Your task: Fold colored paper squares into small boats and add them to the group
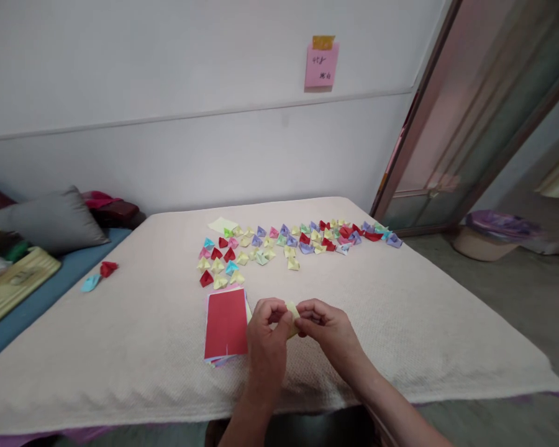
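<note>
Pale yellow paper [293,312], small and partly folded, is held up between two bare hands above a cream cloth-covered desk [428,335]. The left hand [268,329] and right hand [330,326] meet over the near edge, each with thumb and forefinger pinched closed on the paper, little more than its own thickness between them; the remaining fingers curl loosely inward.

What could go wrong, as a judgement: uneven pulling by the two pinches might tear the thin paper or leave a fold crooked. The left hand is just beside a paper stack [226,323] at nine o'clock from the hands, so a careless wrist could push its loose, uneven sheets askew. A reaching sleeve or arm, or a tug on the soft cloth, could scatter the light folded pieces [243,258] spread from eleven to two o'clock.

Counting: two hands, one paper held, one stack with a red sheet on top, its sheets too tight to number. The main spread holds dozens, overlapping too much at two o'clock for an exact total; its nearest row at left has three, one red and two yellow. Two more lie apart at ten o'clock: one red piece [108,269], one blue piece [90,283]. High at twelve o'clock, one pink note [321,67] is taped to the wall
</note>
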A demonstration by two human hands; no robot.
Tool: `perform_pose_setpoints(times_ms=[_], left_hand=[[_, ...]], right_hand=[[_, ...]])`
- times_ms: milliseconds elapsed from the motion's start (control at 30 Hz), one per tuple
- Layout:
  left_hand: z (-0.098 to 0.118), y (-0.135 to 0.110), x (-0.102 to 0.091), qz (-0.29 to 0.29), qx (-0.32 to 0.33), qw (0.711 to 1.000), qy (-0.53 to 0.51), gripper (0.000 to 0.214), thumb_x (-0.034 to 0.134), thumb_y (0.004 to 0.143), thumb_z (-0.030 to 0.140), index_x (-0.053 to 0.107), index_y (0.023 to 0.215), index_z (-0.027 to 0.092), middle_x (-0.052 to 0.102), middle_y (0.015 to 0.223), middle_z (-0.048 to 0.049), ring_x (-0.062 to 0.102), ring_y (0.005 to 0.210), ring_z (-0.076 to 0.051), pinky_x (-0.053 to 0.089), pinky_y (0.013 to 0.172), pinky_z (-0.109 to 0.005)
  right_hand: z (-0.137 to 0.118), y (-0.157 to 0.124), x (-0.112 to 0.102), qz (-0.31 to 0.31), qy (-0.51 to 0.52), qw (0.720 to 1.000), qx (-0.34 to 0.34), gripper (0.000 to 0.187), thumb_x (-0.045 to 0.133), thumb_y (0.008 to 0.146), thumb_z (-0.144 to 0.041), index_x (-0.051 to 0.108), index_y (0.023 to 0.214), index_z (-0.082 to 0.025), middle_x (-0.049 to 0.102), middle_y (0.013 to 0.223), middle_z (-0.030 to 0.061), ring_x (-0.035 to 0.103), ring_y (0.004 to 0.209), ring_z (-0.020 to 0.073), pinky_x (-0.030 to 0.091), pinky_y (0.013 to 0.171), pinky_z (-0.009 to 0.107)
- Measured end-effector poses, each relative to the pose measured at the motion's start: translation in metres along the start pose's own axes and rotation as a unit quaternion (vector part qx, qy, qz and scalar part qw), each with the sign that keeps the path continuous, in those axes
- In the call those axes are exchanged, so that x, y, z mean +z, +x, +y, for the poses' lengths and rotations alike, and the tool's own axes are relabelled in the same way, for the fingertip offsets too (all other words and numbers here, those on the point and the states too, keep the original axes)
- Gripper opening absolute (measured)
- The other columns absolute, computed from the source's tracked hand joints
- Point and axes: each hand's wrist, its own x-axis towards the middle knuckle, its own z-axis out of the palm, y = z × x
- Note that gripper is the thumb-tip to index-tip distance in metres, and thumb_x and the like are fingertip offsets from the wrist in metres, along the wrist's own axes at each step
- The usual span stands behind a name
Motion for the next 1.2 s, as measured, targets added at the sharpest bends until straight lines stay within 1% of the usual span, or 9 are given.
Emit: perform_pose_setpoints(times_ms=[133, 233, 367, 600, 733, 833, 933, 1067, 1200], left_hand=[[0.002, 0.000, -0.001, 0.030, 0.016, 0.999, 0.019, 0.005, 0.057, 0.074, 0.016, 0.060, 0.073, 0.020, 0.059, 0.082, -0.0023, 0.055, 0.077, -0.017, 0.042, 0.071, -0.026], [0.005, -0.003, 0.000, 0.063, 0.073, 0.992, 0.078, 0.009, 0.056, 0.075, 0.015, 0.060, 0.069, 0.020, 0.058, 0.090, -0.0040, 0.053, 0.090, -0.019, 0.040, 0.079, -0.028], [0.007, -0.008, 0.004, 0.064, 0.102, 0.987, 0.104, 0.010, 0.054, 0.080, 0.018, 0.060, 0.072, 0.021, 0.055, 0.094, -0.0046, 0.052, 0.086, -0.017, 0.040, 0.073, -0.026], [0.006, -0.004, 0.003, 0.053, 0.009, 0.998, 0.027, 0.006, 0.057, 0.078, 0.024, 0.059, 0.074, 0.020, 0.055, 0.084, -0.0019, 0.051, 0.073, -0.014, 0.040, 0.064, -0.024], [0.009, -0.002, 0.003, 0.005, -0.060, 0.996, -0.068, 0.019, 0.054, 0.080, 0.030, 0.055, 0.065, 0.018, 0.050, 0.076, 0.0007, 0.039, 0.056, -0.010, 0.031, 0.050, -0.022], [0.009, -0.002, 0.003, -0.019, -0.095, 0.987, -0.125, 0.029, 0.053, 0.079, 0.032, 0.045, 0.055, 0.017, 0.042, 0.065, 0.0028, 0.032, 0.052, -0.009, 0.026, 0.047, -0.023], [0.007, -0.003, 0.002, -0.017, -0.104, 0.986, -0.131, 0.033, 0.056, 0.078, 0.035, 0.043, 0.053, 0.017, 0.040, 0.061, 0.0034, 0.033, 0.053, -0.009, 0.027, 0.049, -0.023], [0.004, -0.001, 0.000, 0.001, -0.107, 0.989, -0.099, 0.025, 0.059, 0.076, 0.036, 0.051, 0.062, 0.017, 0.040, 0.059, 0.0041, 0.035, 0.052, -0.009, 0.028, 0.049, -0.022], [0.004, 0.000, 0.000, 0.039, -0.064, 0.997, -0.034, 0.017, 0.061, 0.076, 0.033, 0.057, 0.067, 0.018, 0.052, 0.074, 0.0003, 0.045, 0.061, -0.011, 0.035, 0.055, -0.022]], right_hand=[[0.004, 0.000, 0.004, -0.024, 0.012, 1.000, 0.002, 0.014, 0.071, 0.061, -0.020, 0.067, 0.074, -0.017, 0.065, 0.062, -0.0014, 0.057, 0.057, 0.0121, 0.046, 0.054, 0.024], [0.009, -0.001, 0.008, 0.013, 0.006, 1.000, -0.019, 0.013, 0.071, 0.063, -0.021, 0.066, 0.074, -0.018, 0.066, 0.063, -0.0013, 0.057, 0.055, 0.0119, 0.047, 0.054, 0.024], [0.014, -0.003, 0.010, 0.046, -0.031, 0.997, -0.050, 0.011, 0.068, 0.068, -0.024, 0.066, 0.078, -0.019, 0.069, 0.070, 0.0010, 0.063, 0.065, 0.0155, 0.051, 0.060, 0.026], [0.016, -0.006, 0.007, 0.054, -0.163, 0.978, -0.117, 0.009, 0.059, 0.078, -0.020, 0.064, 0.085, -0.022, 0.069, 0.075, 0.0010, 0.064, 0.070, 0.0160, 0.051, 0.066, 0.026], [0.016, -0.006, 0.006, 0.070, -0.234, 0.957, -0.155, 0.009, 0.056, 0.081, -0.021, 0.064, 0.086, -0.022, 0.068, 0.074, 0.0004, 0.061, 0.066, 0.0148, 0.048, 0.063, 0.024], [0.017, -0.006, 0.006, 0.071, -0.272, 0.943, -0.181, 0.012, 0.054, 0.084, -0.022, 0.065, 0.087, -0.023, 0.069, 0.078, 0.0010, 0.062, 0.068, 0.0151, 0.048, 0.065, 0.024], [0.019, -0.006, 0.006, 0.069, -0.296, 0.930, -0.205, 0.015, 0.052, 0.084, -0.018, 0.065, 0.090, -0.024, 0.071, 0.086, 0.0021, 0.064, 0.075, 0.0163, 0.048, 0.069, 0.026], [0.022, -0.006, 0.006, 0.071, -0.316, 0.920, -0.221, 0.017, 0.052, 0.084, -0.017, 0.065, 0.093, -0.024, 0.071, 0.086, 0.0020, 0.065, 0.076, 0.0167, 0.048, 0.069, 0.026], [0.022, -0.006, 0.006, 0.068, -0.317, 0.920, -0.222, 0.017, 0.052, 0.084, -0.017, 0.064, 0.094, -0.024, 0.071, 0.088, 0.0023, 0.065, 0.077, 0.0168, 0.049, 0.070, 0.026]])
